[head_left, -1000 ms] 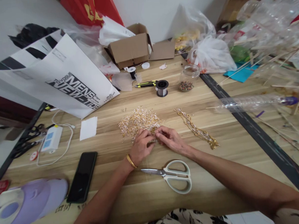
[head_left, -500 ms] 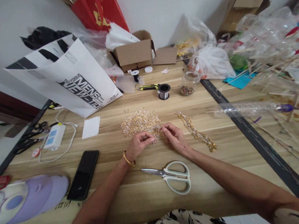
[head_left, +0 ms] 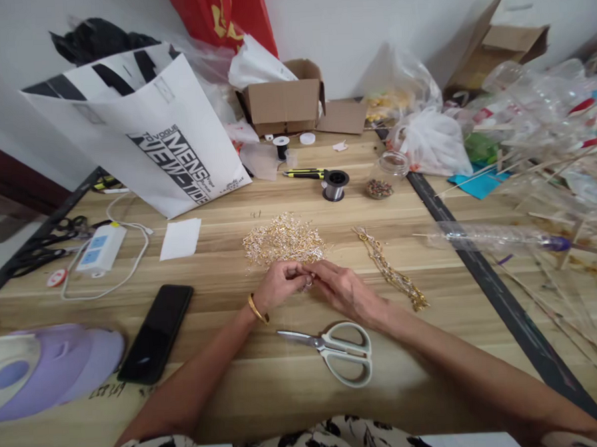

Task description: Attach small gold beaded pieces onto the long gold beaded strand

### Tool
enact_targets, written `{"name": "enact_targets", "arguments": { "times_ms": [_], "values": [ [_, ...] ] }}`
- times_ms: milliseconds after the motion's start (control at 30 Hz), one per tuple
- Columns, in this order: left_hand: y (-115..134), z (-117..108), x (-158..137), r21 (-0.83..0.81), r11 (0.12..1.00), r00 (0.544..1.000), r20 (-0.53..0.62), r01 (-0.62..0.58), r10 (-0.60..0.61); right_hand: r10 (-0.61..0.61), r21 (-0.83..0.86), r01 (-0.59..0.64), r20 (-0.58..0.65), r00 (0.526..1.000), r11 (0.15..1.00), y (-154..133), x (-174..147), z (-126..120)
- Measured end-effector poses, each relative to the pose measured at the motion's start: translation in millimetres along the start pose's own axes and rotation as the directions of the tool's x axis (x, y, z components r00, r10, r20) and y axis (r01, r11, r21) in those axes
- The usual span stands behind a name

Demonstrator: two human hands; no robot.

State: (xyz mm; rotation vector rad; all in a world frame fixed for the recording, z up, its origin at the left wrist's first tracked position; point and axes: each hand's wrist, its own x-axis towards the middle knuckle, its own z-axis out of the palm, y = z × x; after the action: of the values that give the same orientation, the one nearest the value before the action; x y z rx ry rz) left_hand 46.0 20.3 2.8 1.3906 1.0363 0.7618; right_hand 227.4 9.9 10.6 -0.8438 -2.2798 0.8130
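Between the bead pile (head_left: 282,239) and the worktop's (head_left: 220,254) near edge, the left hand (head_left: 278,286) pinched a small beaded piece (head_left: 307,285); the right hand (head_left: 352,293) met it, its fingers' grip hidden. Steady wrists seemed best for such fine work.

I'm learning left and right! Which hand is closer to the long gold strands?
Right. The right hand is just left of the gold strands; the left hand is farther left, past the right hand.

1. White paper shopping bag (head_left: 141,135) – "TO VOGUE MENS NEW-TIDE" in dark print; smaller corner lettering unclear.
2. Wooden tabletop (head_left: 266,378) – handwritten digits, apparently ending "369".
3. Red bag (head_left: 251,16): gold marking, illegible.
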Motion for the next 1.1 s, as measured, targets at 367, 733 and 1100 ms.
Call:
{"name": "enact_targets", "arguments": {
  "times_ms": [367, 733, 1100],
  "values": [
    [1.5, -5.2, 0.6, 0.034, 0.997, 0.997, 0.038, 0.068, -0.07, 0.035, 0.085, -0.029, -0.08, 0.996, 0.996, 26.5, 3.1, 7.7],
    [-6.0, -9.9, 3.8, 0.024, 0.997, 0.996, 0.057, 0.07, -0.072, 0.142, 0.222, -0.103, -0.17, 0.975, 0.97, 35.3, -2.5, 15.4],
    [-6.4, -0.9, 2.2, 0.283, 0.958, 0.991, -0.116, -0.033, 0.068, 0.238, 0.317, -0.19, -0.12, 0.964, 0.929, 36.3, -2.2, 15.9]
  ]
}}
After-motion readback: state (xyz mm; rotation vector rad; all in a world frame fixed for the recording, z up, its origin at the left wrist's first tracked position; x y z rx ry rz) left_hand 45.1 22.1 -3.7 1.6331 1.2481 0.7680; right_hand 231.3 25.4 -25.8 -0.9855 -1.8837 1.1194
